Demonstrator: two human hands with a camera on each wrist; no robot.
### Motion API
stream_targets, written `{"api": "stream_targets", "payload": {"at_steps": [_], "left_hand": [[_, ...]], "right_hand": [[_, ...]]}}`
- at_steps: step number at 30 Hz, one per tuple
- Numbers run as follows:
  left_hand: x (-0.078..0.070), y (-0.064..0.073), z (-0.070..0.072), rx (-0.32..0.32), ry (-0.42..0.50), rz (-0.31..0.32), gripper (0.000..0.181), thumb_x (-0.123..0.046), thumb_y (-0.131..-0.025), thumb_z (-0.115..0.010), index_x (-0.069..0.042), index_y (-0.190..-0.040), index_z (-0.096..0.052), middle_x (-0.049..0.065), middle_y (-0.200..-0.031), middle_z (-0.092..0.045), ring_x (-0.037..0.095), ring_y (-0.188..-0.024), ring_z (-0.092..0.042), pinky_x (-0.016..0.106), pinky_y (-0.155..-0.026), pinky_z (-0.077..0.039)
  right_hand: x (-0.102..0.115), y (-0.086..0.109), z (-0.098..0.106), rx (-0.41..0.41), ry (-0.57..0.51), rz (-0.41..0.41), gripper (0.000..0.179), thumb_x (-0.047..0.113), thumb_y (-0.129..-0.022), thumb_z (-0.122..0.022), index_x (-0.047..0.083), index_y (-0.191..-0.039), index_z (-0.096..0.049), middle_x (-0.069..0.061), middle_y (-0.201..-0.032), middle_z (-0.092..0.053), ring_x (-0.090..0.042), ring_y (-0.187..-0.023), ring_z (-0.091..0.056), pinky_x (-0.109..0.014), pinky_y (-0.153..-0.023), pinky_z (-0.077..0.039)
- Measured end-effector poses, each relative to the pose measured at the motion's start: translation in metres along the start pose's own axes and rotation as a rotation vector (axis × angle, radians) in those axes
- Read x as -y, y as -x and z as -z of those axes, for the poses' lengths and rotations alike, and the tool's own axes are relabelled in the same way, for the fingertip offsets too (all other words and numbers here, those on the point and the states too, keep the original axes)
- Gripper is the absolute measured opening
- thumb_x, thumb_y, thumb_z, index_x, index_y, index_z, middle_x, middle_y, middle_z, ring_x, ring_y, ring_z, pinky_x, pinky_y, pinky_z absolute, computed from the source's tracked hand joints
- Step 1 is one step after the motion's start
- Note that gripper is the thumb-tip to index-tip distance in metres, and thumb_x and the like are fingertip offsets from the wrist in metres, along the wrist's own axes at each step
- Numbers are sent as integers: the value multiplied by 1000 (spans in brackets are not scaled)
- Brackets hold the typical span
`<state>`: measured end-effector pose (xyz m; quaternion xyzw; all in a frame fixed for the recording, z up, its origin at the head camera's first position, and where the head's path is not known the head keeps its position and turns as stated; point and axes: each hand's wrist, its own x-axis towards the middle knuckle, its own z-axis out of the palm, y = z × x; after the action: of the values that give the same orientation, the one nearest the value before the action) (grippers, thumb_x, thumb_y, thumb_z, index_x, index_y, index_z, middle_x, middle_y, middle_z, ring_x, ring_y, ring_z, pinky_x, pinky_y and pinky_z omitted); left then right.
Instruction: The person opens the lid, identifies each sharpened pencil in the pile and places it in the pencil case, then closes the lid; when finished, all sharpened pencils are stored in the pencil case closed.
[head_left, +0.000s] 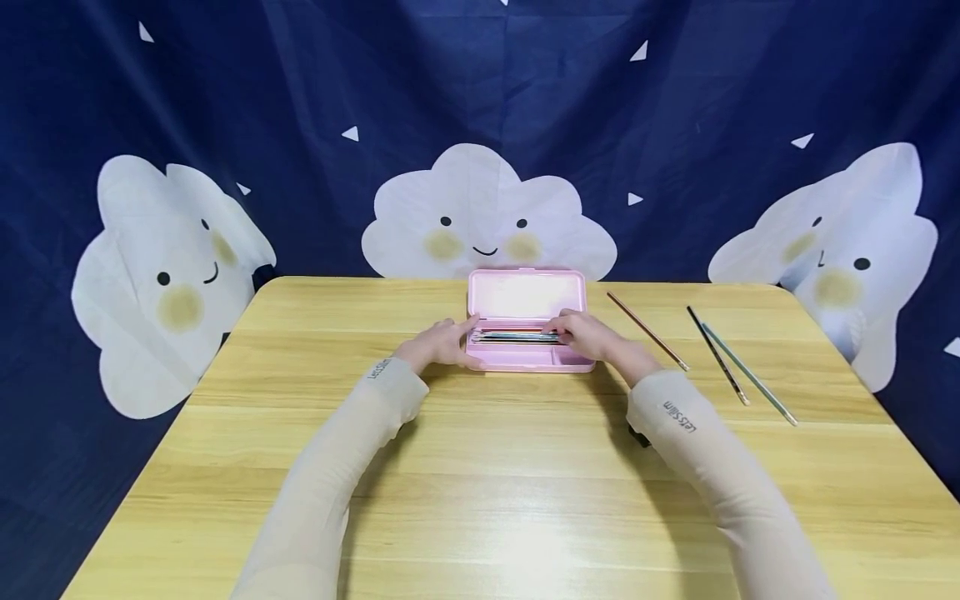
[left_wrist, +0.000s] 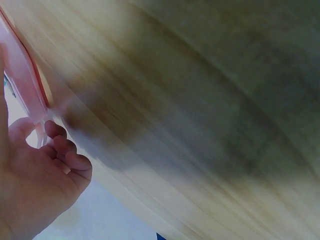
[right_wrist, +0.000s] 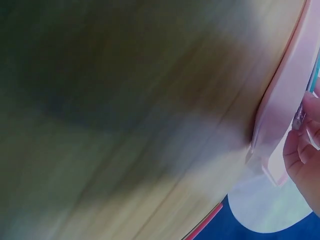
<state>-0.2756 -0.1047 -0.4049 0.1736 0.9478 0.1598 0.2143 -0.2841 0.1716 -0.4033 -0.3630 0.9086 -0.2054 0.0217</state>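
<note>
A pink pencil case (head_left: 517,358) lies on the table near its far edge, lid (head_left: 525,296) raised at the back. Several pencils (head_left: 517,337) lie side by side in its long rear compartment. At the case's left end, my left hand (head_left: 442,342) holds it with thumb and fingers spread over front and back. My right hand (head_left: 588,335) reaches over the right end of the rear compartment. In the right wrist view its fingers (right_wrist: 310,107) pinch the silver eraser end of a teal pencil (right_wrist: 313,75). The left wrist view shows the hand beside the case's wall (left_wrist: 22,65).
Right of the case, a brown pencil (head_left: 648,332), a black pencil (head_left: 717,354) and a teal pencil (head_left: 750,373) lie slanted on the wooden table (head_left: 510,467). Behind the table hangs a dark blue curtain (head_left: 487,83) with white clouds.
</note>
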Motion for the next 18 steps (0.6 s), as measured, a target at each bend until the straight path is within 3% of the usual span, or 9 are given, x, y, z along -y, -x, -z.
{"api": "stream_targets", "payload": {"at_steps": [10, 14, 18], "left_hand": [[-1, 0, 0, 7, 7, 10, 105, -58, -71, -68, -24, -148, -6, 25, -143, -27, 33, -129, -28, 48, -106, -25], [-1, -1, -1, 13, 4, 23, 104, -59, -71, -67, -25, -148, -6, 25, -144, -24, 34, -131, -26, 48, -106, -24], [-1, -1, 0, 9, -16, 24, 103, -59, -71, -67, -25, -148, -6, 26, -142, -26, 34, -130, -28, 47, -106, -26]], "right_hand": [[2, -5, -4, 28, 2, -11, 28, -11, -81, -53, 1, -101, -68, -11, -85, -59, -24, -81, -57, -41, -83, -46], [-6, -7, -6, -5, -55, 38, 29, -8, -82, -54, 5, -104, -68, -8, -82, -58, -19, -77, -55, -35, -77, -47], [-11, -5, -4, -31, -73, 27, 30, -6, -81, -55, 6, -106, -68, -7, -80, -56, -19, -74, -52, -34, -72, -46]]}}
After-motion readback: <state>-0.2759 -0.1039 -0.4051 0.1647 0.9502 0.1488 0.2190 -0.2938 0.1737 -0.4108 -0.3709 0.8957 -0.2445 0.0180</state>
